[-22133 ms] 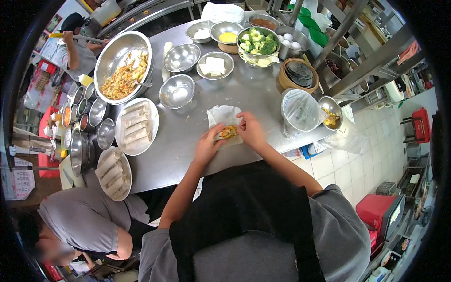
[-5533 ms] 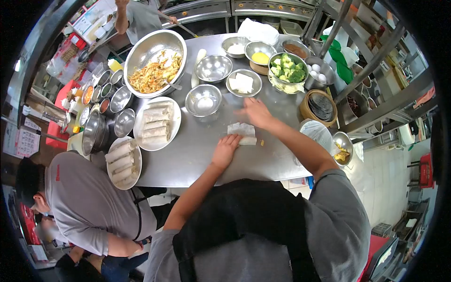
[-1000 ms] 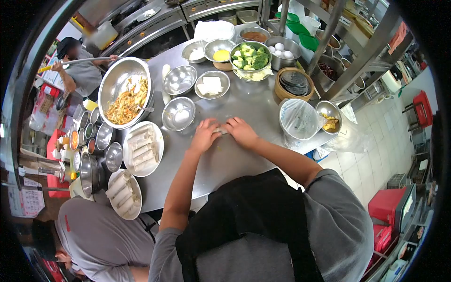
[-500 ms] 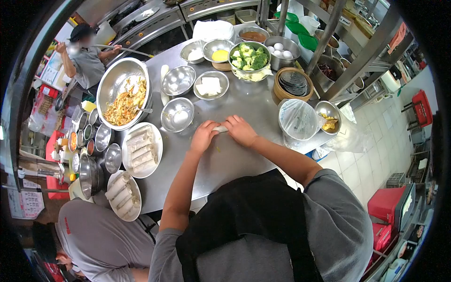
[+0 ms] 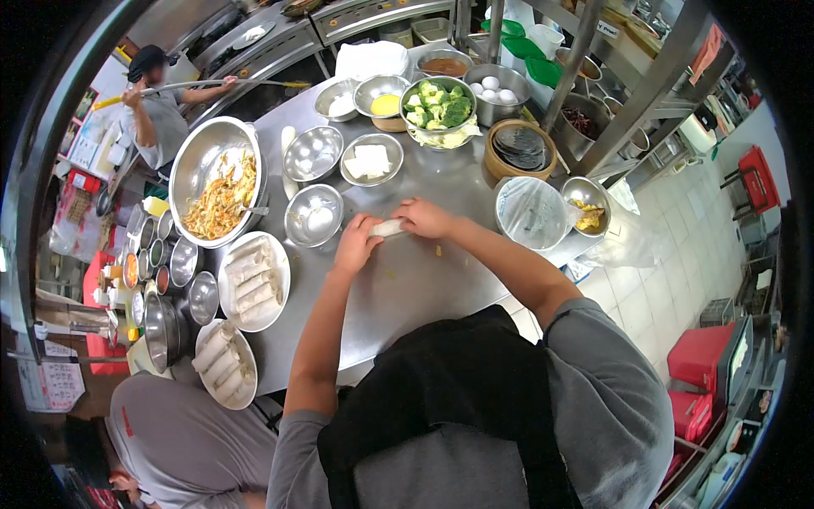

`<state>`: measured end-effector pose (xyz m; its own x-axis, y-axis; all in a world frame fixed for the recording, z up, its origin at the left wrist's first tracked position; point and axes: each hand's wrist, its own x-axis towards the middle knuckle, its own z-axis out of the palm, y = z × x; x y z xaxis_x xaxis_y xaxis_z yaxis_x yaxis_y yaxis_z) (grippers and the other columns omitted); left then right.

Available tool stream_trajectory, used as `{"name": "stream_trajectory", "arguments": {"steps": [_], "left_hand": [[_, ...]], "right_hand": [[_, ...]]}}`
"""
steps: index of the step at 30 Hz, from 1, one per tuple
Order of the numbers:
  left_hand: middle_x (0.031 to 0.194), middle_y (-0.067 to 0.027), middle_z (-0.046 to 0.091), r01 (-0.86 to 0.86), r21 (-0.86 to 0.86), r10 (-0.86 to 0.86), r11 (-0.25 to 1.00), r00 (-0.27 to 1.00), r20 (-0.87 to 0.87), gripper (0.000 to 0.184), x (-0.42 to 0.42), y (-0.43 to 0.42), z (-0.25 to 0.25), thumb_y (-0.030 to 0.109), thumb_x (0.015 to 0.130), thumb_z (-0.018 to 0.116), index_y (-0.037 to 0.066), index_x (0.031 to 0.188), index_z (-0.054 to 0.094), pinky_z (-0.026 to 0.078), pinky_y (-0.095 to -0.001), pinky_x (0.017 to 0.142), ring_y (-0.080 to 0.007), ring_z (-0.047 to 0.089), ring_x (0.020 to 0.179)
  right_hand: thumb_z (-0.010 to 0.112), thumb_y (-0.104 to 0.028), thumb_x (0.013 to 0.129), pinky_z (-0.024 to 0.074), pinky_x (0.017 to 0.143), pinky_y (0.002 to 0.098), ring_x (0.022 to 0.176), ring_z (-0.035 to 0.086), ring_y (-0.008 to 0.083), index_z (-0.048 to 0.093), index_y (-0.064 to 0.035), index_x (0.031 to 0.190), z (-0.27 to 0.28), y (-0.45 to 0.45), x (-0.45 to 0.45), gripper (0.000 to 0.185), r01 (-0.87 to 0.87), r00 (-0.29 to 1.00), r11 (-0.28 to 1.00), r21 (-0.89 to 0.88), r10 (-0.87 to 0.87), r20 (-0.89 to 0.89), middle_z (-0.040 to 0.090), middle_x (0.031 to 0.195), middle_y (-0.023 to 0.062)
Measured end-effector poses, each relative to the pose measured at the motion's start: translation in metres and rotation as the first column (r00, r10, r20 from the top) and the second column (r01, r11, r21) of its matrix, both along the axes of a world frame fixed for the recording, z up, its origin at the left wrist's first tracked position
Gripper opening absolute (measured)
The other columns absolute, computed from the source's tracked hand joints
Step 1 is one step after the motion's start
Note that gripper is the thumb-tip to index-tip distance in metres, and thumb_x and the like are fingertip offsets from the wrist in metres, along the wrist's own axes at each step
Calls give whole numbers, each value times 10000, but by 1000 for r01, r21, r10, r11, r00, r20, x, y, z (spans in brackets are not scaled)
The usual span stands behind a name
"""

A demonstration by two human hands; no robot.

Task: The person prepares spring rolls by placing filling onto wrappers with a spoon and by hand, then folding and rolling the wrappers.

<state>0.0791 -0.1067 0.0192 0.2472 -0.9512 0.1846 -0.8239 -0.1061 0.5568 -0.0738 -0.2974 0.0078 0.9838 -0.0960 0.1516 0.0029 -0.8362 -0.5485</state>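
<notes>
A white wrapped roll (image 5: 387, 228) lies level between my hands, over the steel table (image 5: 407, 297). My left hand (image 5: 359, 242) has its fingers closed on the roll's left end, and my right hand (image 5: 422, 218) grips the right end. A small steel bowl (image 5: 314, 215) with a little white stuff in it stands just left of my left hand. Farther left, an oval plate (image 5: 283, 310) bears several similar rolls (image 5: 254, 283). A second plate (image 5: 251, 399) nearer me holds more rolls (image 5: 223, 362). Small yellow scraps lie on the steel near my hands.
Behind my hands stand bowls of white blocks (image 5: 370, 161), broccoli (image 5: 438, 103) and eggs (image 5: 493, 92). A large bowl of shredded filling (image 5: 220, 199) is at the left. A plastic-covered tub (image 5: 532, 214) is right. One person (image 5: 157, 119) holds a long pole; another (image 5: 186, 433) bends at lower left.
The rolled wrapper, mostly hidden under my fingers a second ago, now shows between both hands. The view has shifted slightly. The person at the back has moved the long pole.
</notes>
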Motion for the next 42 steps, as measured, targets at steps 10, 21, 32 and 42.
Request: {"name": "stream_trajectory", "arguments": {"steps": [10, 21, 32, 42], "left_hand": [[1219, -109, 581, -11, 46, 8, 999, 998, 61, 498, -4, -1, 7, 119, 788, 768, 64, 1259, 612, 462, -435, 973, -335, 560, 1147], [1158, -132, 593, 74, 250, -75, 965, 997, -5, 516, -8, 8, 17, 163, 744, 811, 86, 1226, 644, 466, -438, 972, -355, 572, 1122], [1214, -122, 588, -167, 122, 157, 978, 983, 91, 424, -28, 28, 15, 259, 934, 639, 97, 1321, 582, 463, -464, 947, -345, 577, 1120], [1228, -162, 585, -326, -201, 331, 924, 944, -9, 355, -73, 69, 21, 155, 928, 640, 67, 1269, 597, 475, -464, 939, -372, 587, 1079]], "right_hand": [[761, -198, 777, 459, 990, 427, 1124, 566, 337, 625, -100, 1202, 3, 5, -16, 458, 86, 996, 996, -13, -86, -7, 600, 1160, 107], [768, -117, 774, 488, 915, 430, 1084, 581, 322, 645, -81, 1157, 0, 17, -30, 404, 32, 994, 995, 91, -22, -108, 604, 1107, 131], [773, -319, 804, 504, 891, 448, 1058, 609, 350, 606, -71, 1230, 34, 23, -52, 520, 306, 948, 952, 32, -301, -98, 605, 1129, 148], [802, -249, 770, 448, 975, 468, 1202, 522, 312, 545, -104, 1341, 28, 59, -20, 643, 88, 993, 983, -164, -99, -59, 553, 1256, 119]]}}
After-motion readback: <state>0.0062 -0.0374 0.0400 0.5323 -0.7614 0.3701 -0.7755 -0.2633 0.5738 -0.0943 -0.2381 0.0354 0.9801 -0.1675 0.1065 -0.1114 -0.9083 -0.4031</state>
